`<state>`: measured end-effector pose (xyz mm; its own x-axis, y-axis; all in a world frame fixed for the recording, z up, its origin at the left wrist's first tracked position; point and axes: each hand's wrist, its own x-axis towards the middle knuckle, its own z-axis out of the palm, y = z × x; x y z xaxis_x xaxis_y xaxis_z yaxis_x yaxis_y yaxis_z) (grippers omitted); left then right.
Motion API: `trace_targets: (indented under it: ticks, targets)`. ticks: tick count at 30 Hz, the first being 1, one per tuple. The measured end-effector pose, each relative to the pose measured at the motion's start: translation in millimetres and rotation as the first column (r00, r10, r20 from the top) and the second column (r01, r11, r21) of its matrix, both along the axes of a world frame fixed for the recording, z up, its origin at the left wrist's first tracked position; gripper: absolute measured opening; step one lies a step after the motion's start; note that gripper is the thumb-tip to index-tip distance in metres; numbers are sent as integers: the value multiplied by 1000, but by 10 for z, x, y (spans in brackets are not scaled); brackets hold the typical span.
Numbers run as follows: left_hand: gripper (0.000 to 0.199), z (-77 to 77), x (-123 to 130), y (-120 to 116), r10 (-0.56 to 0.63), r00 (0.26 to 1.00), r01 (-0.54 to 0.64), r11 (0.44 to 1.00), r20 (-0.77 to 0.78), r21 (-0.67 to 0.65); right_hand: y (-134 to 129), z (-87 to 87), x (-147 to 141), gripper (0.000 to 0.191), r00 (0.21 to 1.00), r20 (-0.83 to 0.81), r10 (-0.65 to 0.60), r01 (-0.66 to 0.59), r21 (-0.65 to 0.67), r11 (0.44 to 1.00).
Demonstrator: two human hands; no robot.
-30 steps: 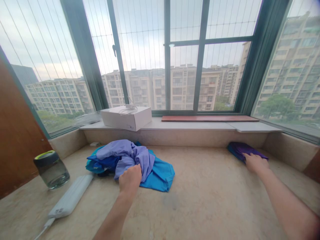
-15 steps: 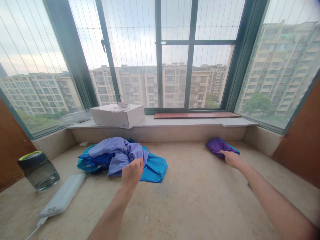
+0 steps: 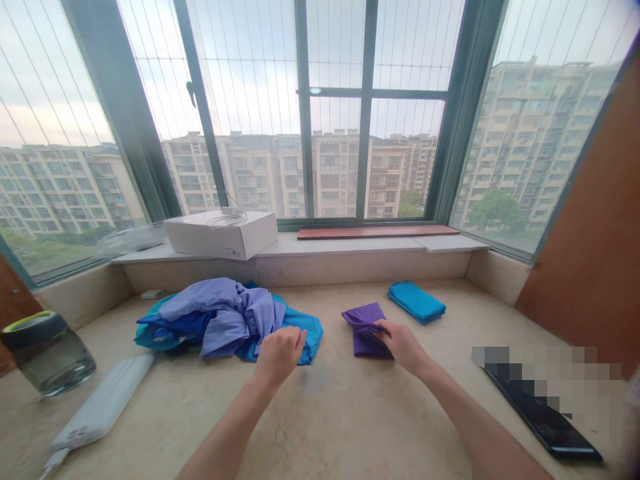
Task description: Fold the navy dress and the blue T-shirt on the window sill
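Nearest, on the stone countertop, a black phone lies on the right, partly masked by pixels, and a white power bank with its cable on the left, beside a clear drinking bottle with a dark collar. The left hand is curled at the near right edge of a heap; whether its fingers pinch any fabric I cannot tell. The right hand has thumb and fingers closed on the folded purple cloth, which sits right of centre, its upper layer lifted and gaping toward the left. To handle it well, the grip should probably take in every layer along that edge, since a pinch on the top one alone could let the fold spill; keeping it low and level would help. Left of it sprawls the heap, a crumpled lavender garment over bright blue fabric. Farther right lies a neatly folded turquoise cloth, apart from the purple one. Beyond, the white sill bears a white box and a reddish board below the windows.
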<state>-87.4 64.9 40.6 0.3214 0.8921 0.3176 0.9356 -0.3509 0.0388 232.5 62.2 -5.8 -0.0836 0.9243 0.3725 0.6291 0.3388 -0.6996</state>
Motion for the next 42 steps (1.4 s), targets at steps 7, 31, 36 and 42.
trace_targets:
  ticks: [7,31,36,42]
  targets:
    - [28,-182,479,-244,-422,866,454,888,267,-71,-272,42,-585,36,914,-381,139,-168,-42,985]
    - [54,-133,254,-99,8,433,308,939,901,-156,-140,177,314,41,665,-684,-299,408,-3,913]
    - [48,-222,287,-121,5,432,324,932,902,-161,-217,62,52,35,958,-198,-207,257,279,925]
    - [48,-241,371,-205,-39,342,468,874,939,-134,-498,11,-488,41,953,82,293,-296,25,955]
